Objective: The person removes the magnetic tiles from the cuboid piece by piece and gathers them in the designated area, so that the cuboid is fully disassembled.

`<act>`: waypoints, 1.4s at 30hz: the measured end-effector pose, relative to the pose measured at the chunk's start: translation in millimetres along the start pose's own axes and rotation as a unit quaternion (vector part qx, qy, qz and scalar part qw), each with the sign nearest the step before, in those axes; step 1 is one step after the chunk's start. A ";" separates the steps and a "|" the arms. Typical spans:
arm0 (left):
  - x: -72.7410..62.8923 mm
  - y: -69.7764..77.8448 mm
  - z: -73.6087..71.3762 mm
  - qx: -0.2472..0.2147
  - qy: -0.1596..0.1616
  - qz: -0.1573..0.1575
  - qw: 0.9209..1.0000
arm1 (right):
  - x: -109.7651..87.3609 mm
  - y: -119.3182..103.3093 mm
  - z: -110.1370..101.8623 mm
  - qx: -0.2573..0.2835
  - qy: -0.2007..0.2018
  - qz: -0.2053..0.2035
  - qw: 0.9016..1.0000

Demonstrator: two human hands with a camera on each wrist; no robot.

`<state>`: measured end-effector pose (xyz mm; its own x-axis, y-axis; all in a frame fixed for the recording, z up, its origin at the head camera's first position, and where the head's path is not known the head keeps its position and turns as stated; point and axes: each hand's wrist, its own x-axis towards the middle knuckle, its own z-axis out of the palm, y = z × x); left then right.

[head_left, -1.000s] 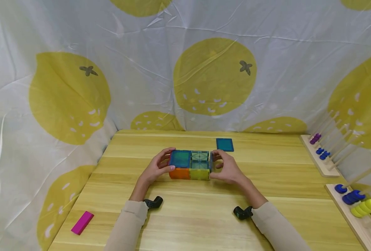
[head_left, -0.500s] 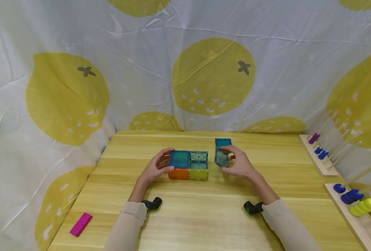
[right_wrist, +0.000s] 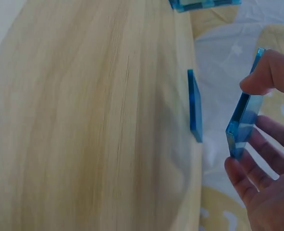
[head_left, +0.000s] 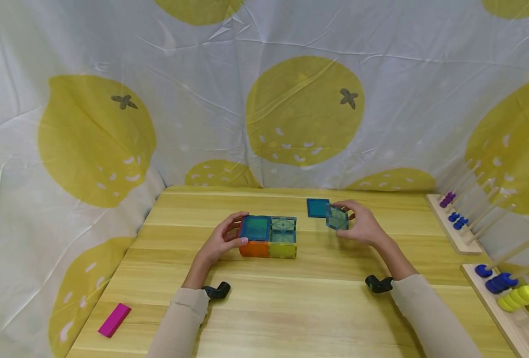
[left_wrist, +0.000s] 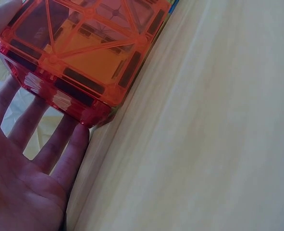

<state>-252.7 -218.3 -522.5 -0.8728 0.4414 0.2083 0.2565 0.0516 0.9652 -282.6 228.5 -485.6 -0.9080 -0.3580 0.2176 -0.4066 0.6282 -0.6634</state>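
A two-cell box of magnetic tiles stands mid-table, orange and yellow in front, red at its left end. A blue tile covers the left cell; the right cell's top is uncovered. My left hand grips the box's left end, thumb at the front and fingers along the red side. To the right of the box, my right hand pinches a clear blue magnetic tile by its edges, tilted and raised above the table. Just behind it, another blue tile lies flat.
Two wooden bead-stacking frames stand along the right edge, one with purple and blue beads, the nearer one with blue and yellow beads. A magenta block lies at the front left. Lemon-print cloth hangs behind the table.
My right hand has drawn the clear blue tile away from the box's right end and carried it rightward. The left hand keeps its hold on the box.
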 end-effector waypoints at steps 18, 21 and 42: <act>-0.8 -2.7 0.5 0.001 -0.004 0.005 1.000 | 13.1 45.0 -16.5 -0.077 -0.047 0.061 0.994; -1.6 -3.0 -0.3 0.003 -0.003 0.003 1.000 | 16.6 49.3 -13.9 -0.084 -0.054 0.061 0.993; -0.5 -3.3 -1.5 0.010 -0.002 0.008 1.000 | 23.5 56.2 -19.7 -0.092 -0.091 0.060 0.990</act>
<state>-253.7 -220.0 -525.5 -0.8665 0.4462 0.2239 0.2791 0.0612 0.9583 -328.8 268.9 -503.6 -0.9246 -0.3810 0.0003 -0.3231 0.7837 -0.5305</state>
